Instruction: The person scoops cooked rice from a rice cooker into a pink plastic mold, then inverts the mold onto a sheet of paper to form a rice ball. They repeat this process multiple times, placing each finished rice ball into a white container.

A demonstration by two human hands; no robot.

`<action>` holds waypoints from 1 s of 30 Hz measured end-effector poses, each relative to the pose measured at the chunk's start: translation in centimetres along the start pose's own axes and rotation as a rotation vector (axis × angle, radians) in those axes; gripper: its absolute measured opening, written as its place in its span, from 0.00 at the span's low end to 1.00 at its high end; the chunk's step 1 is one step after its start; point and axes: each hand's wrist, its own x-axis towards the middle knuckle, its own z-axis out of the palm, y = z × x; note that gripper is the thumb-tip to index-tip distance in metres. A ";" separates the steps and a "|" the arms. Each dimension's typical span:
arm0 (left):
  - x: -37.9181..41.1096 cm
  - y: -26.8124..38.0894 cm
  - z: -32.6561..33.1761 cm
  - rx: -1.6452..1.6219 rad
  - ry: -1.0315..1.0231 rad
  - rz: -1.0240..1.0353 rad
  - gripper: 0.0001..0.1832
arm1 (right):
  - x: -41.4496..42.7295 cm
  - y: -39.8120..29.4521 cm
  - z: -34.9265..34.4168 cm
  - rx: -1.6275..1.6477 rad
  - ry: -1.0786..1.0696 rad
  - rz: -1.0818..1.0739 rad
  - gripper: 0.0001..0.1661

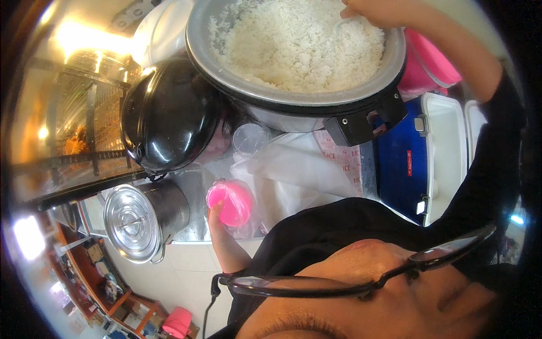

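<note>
My left hand (215, 216) grips a round pink plastic container (230, 202) wrapped in clear plastic film or a bag, low over the metal counter. At the top edge, my right hand (366, 12) is over the white cooked rice (296, 46) in a large rice cooker (292, 95). Its fingers are closed on what looks like a translucent utensil (340, 26), partly sunk in the rice; its shape cannot be told. White plastic sheets or bags (292, 169) lie between the cooker and my body. A clear round plastic tub (250, 137) stands beside them.
A black rounded lidded appliance (173, 123) stands left of the cooker, a lidded steel pot (135, 222) at the counter's left edge. To the right are an open blue cooler box (402, 159) and a pink bucket (427, 63). A glass display case (84, 123) borders the far left.
</note>
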 end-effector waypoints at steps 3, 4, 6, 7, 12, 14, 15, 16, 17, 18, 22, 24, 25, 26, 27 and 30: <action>-0.9 0.8 2.1 -0.075 -0.032 0.028 0.35 | -0.8 -0.5 -1.4 0.026 -0.020 -0.113 0.17; -1.2 1.2 3.1 -0.096 -0.046 0.037 0.35 | -0.8 -0.4 -1.2 0.035 -0.022 -0.142 0.19; -2.1 2.1 5.1 -0.148 -0.082 0.057 0.37 | -0.8 -0.4 -0.6 0.055 -0.020 -0.201 0.21; -2.6 2.6 6.0 -0.178 -0.115 0.060 0.38 | -0.6 -0.6 -0.6 0.088 -0.039 -0.203 0.22; -2.6 5.6 9.2 -0.361 -0.547 0.021 0.45 | -0.3 -0.1 0.5 0.304 -0.003 -0.333 0.24; -2.4 6.0 11.4 -0.473 -0.494 0.120 0.42 | 0.1 0.8 2.1 0.455 -0.052 -0.336 0.24; -1.9 6.5 11.7 -0.475 -0.473 0.228 0.42 | 0.4 1.1 2.6 0.531 -0.064 -0.346 0.25; -1.2 6.9 12.0 -0.484 -0.455 0.331 0.41 | 0.1 1.1 2.5 0.595 -0.036 -0.343 0.24; -0.7 7.9 12.2 -0.490 -0.515 0.337 0.41 | -0.3 1.1 2.2 0.660 -0.009 -0.341 0.23; -0.3 9.1 12.6 -0.495 -0.577 0.342 0.42 | -0.7 1.2 2.2 0.724 0.020 -0.337 0.22; -0.7 13.1 20.6 -0.262 -0.569 0.490 0.33 | 0.9 2.9 4.6 0.807 0.055 -0.244 0.15; 0.4 14.1 24.9 -0.077 -0.626 0.641 0.31 | 0.1 3.9 3.8 0.938 0.155 -0.261 0.11; 1.9 14.3 26.3 -0.040 -0.611 0.630 0.30 | -0.8 4.5 2.6 0.971 0.232 -0.226 0.11; 3.2 14.4 27.4 0.007 -0.582 0.625 0.29 | -1.5 4.9 1.3 1.008 0.316 -0.209 0.11; 3.8 14.3 28.9 0.049 -0.565 0.563 0.28 | -2.0 5.3 0.1 1.043 0.400 -0.189 0.11; 3.2 13.0 32.3 0.055 -0.625 0.307 0.27 | -3.4 4.2 -4.6 0.935 0.676 -0.092 0.14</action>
